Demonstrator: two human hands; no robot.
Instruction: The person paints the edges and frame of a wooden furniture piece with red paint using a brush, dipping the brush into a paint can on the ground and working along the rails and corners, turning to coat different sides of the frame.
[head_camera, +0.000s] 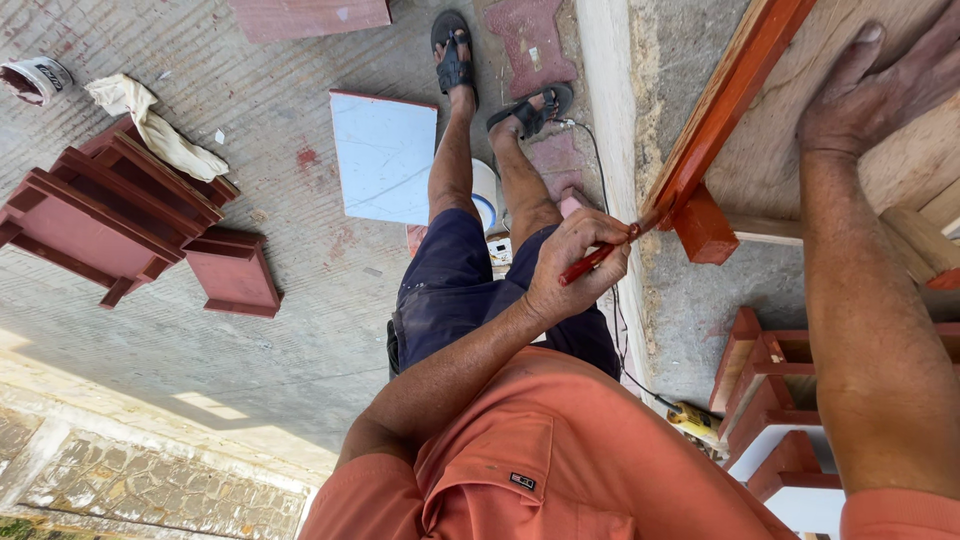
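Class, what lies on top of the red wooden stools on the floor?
A crumpled cream cloth drapes over the stools. Whatever is beneath the cloth is covered.

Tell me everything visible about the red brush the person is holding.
The brush is slim, with a red-coated handle that looks paint-smeared. The left hand pinches it between fingers and thumb, angled up to the right. Its tip meets the lower edge of the red-painted wooden frame, near a red block. The bristles are too small to make out.
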